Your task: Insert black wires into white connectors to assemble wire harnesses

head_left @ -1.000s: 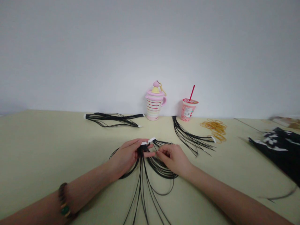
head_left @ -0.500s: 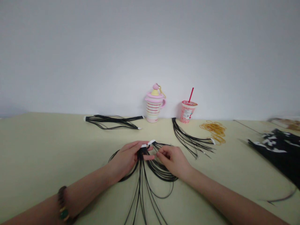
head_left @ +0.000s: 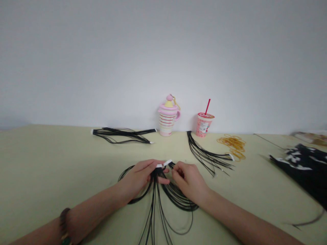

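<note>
My left hand [head_left: 141,177] is closed on a black wire harness [head_left: 180,200], its thumb at a white connector [head_left: 158,166]. A second white connector [head_left: 168,162] tilts up just beyond those fingertips. My right hand [head_left: 190,178] is pinched at the black wires beside this second connector; the exact wires between its fingers are hidden. Several wires loop between the two hands, and others hang down toward me from the first connector.
Black harnesses lie at the back left [head_left: 122,134] and right [head_left: 201,149]. Against the wall stand a striped cup [head_left: 166,120] and a pink cup with straw [head_left: 203,126]. Yellow rubber bands [head_left: 232,143] and a black-and-white bag-like item [head_left: 304,166] are to the right.
Both hands and the harness sit slightly lower in view, as does the whole scene. The loop of wires under my right hand reaches a little farther down and right.
</note>
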### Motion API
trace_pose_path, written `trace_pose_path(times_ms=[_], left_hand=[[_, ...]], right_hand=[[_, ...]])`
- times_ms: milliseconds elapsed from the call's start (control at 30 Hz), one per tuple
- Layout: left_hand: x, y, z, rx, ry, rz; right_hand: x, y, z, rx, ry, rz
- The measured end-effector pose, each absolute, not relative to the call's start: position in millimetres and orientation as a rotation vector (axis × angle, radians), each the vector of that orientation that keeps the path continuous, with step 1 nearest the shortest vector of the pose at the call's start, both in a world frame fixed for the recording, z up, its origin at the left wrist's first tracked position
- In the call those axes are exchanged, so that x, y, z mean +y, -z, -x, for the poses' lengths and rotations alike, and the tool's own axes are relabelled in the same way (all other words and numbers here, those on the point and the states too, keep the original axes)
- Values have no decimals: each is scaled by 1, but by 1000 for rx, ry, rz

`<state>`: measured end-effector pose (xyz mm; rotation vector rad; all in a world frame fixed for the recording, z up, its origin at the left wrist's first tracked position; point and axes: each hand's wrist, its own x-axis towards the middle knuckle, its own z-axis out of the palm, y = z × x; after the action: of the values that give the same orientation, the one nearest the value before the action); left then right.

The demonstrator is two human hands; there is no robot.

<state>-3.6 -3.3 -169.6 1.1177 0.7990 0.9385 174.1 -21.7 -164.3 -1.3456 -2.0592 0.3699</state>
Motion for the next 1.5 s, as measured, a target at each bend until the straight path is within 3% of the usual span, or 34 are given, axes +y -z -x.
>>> trace_pose_path(times_ms=[700, 967, 1167, 1333, 1500], left_hand=[[-4, 166, 3, 811, -902, -1200], [-5, 157, -1, 814, -978, -1093], [-1, 160, 5, 802, -923, -1183], [7, 159, 13, 832, -891, -925], [12, 163, 19, 838, -917, -837]], right_hand=[[-22, 170, -175, -2064, -348, 1346], [-3, 157, -187, -1347, -1497, 978], [4, 154, -205, -1133, -1799, 828], [-2, 157, -195, -1447, -1535, 931], [-17, 164, -186, -2085, -625, 1036]])
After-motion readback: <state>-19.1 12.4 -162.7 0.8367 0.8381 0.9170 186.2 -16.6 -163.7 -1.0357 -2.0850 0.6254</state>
